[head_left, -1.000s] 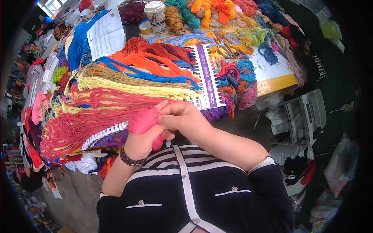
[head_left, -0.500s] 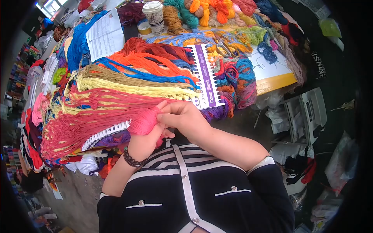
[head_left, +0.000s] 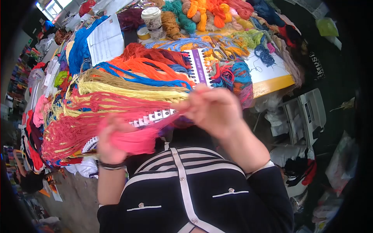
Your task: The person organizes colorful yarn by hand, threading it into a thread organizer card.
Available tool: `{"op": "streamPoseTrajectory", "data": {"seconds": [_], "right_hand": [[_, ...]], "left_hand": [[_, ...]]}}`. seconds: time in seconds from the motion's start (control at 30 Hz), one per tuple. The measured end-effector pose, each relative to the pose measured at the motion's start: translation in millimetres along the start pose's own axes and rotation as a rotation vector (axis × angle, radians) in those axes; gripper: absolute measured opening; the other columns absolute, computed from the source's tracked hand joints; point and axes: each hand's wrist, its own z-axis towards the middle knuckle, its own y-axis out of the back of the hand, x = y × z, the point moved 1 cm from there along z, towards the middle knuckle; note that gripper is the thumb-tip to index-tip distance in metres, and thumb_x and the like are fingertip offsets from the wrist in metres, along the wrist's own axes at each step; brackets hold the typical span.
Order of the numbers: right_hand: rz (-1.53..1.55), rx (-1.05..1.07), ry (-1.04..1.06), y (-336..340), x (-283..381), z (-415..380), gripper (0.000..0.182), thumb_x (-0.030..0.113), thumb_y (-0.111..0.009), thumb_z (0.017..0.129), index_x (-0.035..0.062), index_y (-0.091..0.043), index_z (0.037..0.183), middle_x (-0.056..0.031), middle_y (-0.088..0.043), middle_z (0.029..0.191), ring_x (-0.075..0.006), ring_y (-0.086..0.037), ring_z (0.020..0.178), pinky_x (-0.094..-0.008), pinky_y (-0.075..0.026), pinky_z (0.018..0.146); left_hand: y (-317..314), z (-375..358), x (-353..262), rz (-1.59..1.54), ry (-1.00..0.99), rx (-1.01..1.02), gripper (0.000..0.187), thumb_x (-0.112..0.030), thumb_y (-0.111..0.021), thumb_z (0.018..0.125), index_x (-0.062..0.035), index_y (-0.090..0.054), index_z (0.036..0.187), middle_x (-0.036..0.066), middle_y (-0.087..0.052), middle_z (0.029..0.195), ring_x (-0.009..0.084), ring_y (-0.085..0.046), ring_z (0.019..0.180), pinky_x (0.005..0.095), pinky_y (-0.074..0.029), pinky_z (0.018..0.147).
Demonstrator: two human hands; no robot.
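A bundle of pink embroidery thread (head_left: pixel 136 140) is gripped by my left hand (head_left: pixel 112 141), low at the table's front edge. My right hand (head_left: pixel 219 110), blurred by motion, pinches strands drawn out from that bundle, and they stretch taut between both hands. Behind my right hand lies a white and purple cross-stitch thread card (head_left: pixel 199 69) with notched edges, partly covered by the hand. Yellow thread (head_left: pixel 132 91), blue thread (head_left: pixel 143 75) and orange thread (head_left: pixel 155 68) run leftward from the card. Dark pink thread (head_left: pixel 66 130) spreads loosely at the left, over a row of stacked white cards (head_left: pixel 155 115).
At the back stand a paper cup with lid (head_left: pixel 152 24) and a tape roll (head_left: pixel 143 33). A printed sheet (head_left: pixel 105 40) lies at the left. Scissors (head_left: pixel 224 53) rest among yellow threads. Heaps of colored thread (head_left: pixel 210 13) line the far side. A grey machine (head_left: pixel 309 116) stands at right.
My hands have moved apart: the left went left with the pink bundle, the right went right and up with strands of it. The thread between them is now drawn out.
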Motion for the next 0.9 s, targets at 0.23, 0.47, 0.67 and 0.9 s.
{"op": "streamPoseTrajectory", "data": {"seconds": [0.23, 0.47, 0.67, 0.9], "right_hand": [[-0.917, -0.673, 0.458, 46, 174, -121, 0.009, 0.014, -0.055, 0.083, 0.0055, -0.057, 0.087, 0.0028, -0.043, 0.060, -0.0066, -0.036, 0.049, -0.0239, -0.030, 0.045], [-1.852, -1.076, 0.681, 44, 156, -108, 0.015, 0.015, -0.060, 0.083, 0.0011, -0.064, 0.087, -0.0022, -0.061, 0.073, -0.0080, -0.055, 0.071, -0.0256, -0.045, 0.066], [-1.910, -0.371, 0.075, 79, 28, -22, 0.017, 0.016, -0.064, 0.079, -0.0002, -0.068, 0.085, -0.0105, -0.067, 0.073, -0.0184, -0.064, 0.066, -0.0323, -0.050, 0.063], [-1.561, -0.481, -0.187, 98, 24, 1, 0.026, 0.019, -0.054, 0.082, -0.0028, -0.066, 0.075, -0.0085, -0.064, 0.060, -0.0150, -0.061, 0.053, -0.0295, -0.049, 0.054]], "left_hand": [[221, -71, -200, 0.013, -0.407, -0.358, 0.042, -0.003, -0.040, 0.090, -0.0061, -0.043, 0.132, 0.003, -0.061, 0.107, 0.0021, -0.039, 0.052, 0.0169, -0.034, 0.047], [58, -17, -93, 0.482, -0.095, -0.382, 0.041, -0.006, -0.046, 0.088, -0.0026, -0.044, 0.130, 0.006, -0.065, 0.094, -0.0010, -0.034, 0.043, 0.0152, -0.025, 0.037], [-53, 54, 58, 0.596, 0.468, 0.103, 0.034, -0.011, -0.045, 0.092, -0.0012, -0.051, 0.124, 0.009, -0.065, 0.105, 0.0023, -0.046, 0.054, 0.0135, -0.033, 0.047], [-46, 94, 115, 0.667, 0.666, -0.124, 0.033, -0.025, -0.054, 0.090, -0.0025, -0.055, 0.114, 0.011, -0.062, 0.110, 0.0146, -0.061, 0.087, 0.0242, -0.046, 0.068]]}}
